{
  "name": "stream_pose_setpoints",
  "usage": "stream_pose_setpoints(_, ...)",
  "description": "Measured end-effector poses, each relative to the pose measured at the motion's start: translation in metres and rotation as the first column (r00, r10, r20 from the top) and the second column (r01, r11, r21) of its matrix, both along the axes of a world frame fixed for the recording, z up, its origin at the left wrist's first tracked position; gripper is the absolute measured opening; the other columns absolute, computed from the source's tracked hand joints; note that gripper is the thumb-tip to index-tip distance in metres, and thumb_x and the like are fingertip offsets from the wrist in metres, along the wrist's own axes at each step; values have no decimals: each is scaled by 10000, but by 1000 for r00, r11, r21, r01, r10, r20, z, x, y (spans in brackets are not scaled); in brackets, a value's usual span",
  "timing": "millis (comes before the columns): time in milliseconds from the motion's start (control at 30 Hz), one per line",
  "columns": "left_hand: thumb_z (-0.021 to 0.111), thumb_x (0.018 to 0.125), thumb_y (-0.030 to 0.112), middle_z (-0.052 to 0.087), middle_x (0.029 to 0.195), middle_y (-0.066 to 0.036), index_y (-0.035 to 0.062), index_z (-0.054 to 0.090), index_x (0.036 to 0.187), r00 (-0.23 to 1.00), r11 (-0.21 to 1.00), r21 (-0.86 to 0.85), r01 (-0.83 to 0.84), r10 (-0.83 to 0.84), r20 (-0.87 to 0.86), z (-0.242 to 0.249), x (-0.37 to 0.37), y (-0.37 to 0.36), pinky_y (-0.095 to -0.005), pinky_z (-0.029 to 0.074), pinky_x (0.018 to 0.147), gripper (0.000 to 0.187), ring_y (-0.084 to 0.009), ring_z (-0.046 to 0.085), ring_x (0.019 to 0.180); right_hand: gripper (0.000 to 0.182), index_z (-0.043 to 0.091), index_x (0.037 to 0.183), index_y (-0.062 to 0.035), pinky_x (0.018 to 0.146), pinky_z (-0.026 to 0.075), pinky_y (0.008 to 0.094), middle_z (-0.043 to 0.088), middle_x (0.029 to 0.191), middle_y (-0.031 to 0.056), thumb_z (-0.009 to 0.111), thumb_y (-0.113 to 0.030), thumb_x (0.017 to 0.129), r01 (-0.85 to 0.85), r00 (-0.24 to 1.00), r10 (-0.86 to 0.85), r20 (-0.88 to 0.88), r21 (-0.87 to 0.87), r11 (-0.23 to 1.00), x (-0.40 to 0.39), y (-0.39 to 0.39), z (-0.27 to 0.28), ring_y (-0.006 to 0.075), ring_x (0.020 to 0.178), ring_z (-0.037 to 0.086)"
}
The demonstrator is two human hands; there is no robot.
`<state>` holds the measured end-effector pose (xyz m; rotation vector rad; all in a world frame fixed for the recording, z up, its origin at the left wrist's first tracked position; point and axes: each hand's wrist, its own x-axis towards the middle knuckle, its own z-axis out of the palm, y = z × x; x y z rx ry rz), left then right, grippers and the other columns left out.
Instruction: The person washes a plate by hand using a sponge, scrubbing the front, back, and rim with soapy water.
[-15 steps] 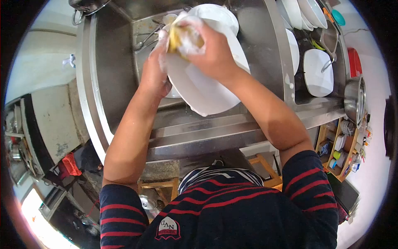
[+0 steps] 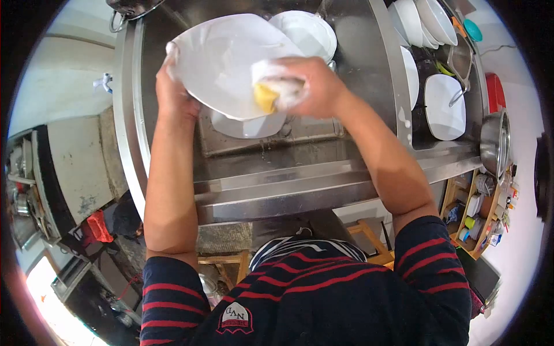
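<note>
A large white plate (image 2: 222,57) is held up tilted over the steel sink (image 2: 311,155). My left hand (image 2: 176,86) grips its left edge, with the fingers partly hidden behind it. My right hand (image 2: 316,86) is closed round a yellow sponge (image 2: 265,99) covered in white suds and presses it on the plate's face near the right lower edge; this hand is slightly blurred. Beneath the held plate, another white dish (image 2: 249,128) lies in the sink. A round white plate (image 2: 309,36) sits behind, partly covered by the held one.
Right of the sink divider stand white bowls (image 2: 435,22), a squarish white plate (image 2: 444,109) and a strainer (image 2: 460,56). A metal bowl (image 2: 494,141) leans at the far right edge. At upper left is a dark pot (image 2: 134,6). A wooden shelf (image 2: 473,210) stands lower right.
The plate has turned and shifted up and left, with its face now spread wide to view. My left hand moved left; my right hand moved down and right across the plate with the sponge.
</note>
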<state>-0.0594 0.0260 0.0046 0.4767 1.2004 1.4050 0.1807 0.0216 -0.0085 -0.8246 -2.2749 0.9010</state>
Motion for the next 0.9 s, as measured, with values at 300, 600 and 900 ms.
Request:
stream_pose_setpoints(300,479,931,379,587,1089,-179,-35,497,1210,979,976,-70,206,-204,24,6,23,-11,-370,514,807,500,-255,606,964,457,593,1128,-35,989,397,382,528,1240,220,685,-132,691,442,888,-455,72,145,885,-2,29,-47,361,1162,492)
stream_pose_setpoints(600,559,864,459,593,1078,-140,-8,512,1209,917,901,-175,397,-396,39,9,45,-26,-339,515,765,582,-231,611,936,562,512,1240,-40,1048,327,397,453,1327,209,638,-122,698,301,951,-270,-150,259,918,-19,20,-20,375,1252,404)
stream_pose_setpoints(900,538,894,383,543,1177,-221,-97,433,1248,985,986,-16,164,-165,-47,10,32,-19,-386,482,868,606,-298,565,1056,437,576,1072,-38,867,456,411,606,1050,193,692,-153,666,633,742,-636,212,93,769,21,35,-31,365,990,576)
